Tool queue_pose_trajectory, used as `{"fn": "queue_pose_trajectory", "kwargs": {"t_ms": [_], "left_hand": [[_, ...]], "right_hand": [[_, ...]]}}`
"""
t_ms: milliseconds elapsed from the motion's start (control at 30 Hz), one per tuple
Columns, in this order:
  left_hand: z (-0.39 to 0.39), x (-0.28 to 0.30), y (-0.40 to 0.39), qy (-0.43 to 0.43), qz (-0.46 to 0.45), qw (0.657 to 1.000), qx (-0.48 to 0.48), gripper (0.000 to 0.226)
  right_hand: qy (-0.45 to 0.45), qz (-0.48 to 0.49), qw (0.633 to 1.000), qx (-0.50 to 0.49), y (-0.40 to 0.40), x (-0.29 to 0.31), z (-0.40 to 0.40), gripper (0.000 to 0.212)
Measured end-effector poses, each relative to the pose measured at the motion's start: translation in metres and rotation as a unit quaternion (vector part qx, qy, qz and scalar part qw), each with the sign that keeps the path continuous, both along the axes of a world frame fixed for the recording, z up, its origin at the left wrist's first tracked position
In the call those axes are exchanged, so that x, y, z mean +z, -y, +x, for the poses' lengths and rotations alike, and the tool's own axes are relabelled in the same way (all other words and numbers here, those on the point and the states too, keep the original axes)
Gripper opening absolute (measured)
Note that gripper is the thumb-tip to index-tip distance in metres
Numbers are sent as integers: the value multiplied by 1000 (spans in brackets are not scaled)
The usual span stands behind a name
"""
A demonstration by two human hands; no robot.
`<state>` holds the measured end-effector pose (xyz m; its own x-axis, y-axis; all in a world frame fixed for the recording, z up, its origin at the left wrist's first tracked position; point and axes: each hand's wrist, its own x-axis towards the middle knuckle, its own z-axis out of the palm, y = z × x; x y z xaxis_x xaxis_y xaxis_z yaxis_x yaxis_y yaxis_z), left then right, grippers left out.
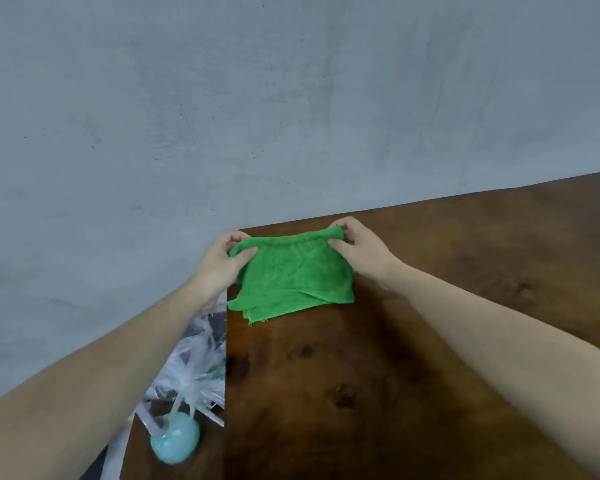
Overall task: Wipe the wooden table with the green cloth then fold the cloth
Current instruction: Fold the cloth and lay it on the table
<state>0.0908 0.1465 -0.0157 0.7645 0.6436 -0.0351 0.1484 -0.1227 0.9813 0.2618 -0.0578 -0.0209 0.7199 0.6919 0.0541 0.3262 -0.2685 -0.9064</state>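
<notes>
The green cloth [291, 275] lies partly folded at the far left corner of the table [430, 341], its far edge pinched at one end by the left hand [222, 258] and at the other by the right hand [357, 251], so the next fold likely runs toward the person.

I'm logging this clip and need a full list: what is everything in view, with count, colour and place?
green cloth: one, bright green, folded in layers, lying at the far left corner of the table.
wooden table: one, dark brown, filling the lower right.
wall: one, grey, behind the table.
plastic bag: one, clear and crinkled, below the table's left edge.
round object: one, pale turquoise, under the bag, bottom left.
left hand: one, pinching the cloth's far left corner.
right hand: one, pinching the cloth's far right corner.
</notes>
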Motion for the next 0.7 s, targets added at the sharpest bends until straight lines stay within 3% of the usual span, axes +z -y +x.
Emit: {"fn": "queue_pose_trajectory", "kwargs": {"t_ms": [133, 333, 500, 700], "left_hand": [[32, -5, -42, -16, 34, 997, 72, 22], [68, -26, -81, -69, 97, 982, 145, 27], [75, -41, -86, -87, 137, 972, 169, 28], [49, -17, -77, -57, 134, 972, 182, 31]], "right_hand": [[-15, -12, 1000, -20, -63, -4, 38, 29], [66, -44, 996, -42, -124, -20, 76, 33], [164, -127, 978, -16, -125, -34, 79, 27], [121, -89, 988, -26, -91, -19, 69, 20]]}}
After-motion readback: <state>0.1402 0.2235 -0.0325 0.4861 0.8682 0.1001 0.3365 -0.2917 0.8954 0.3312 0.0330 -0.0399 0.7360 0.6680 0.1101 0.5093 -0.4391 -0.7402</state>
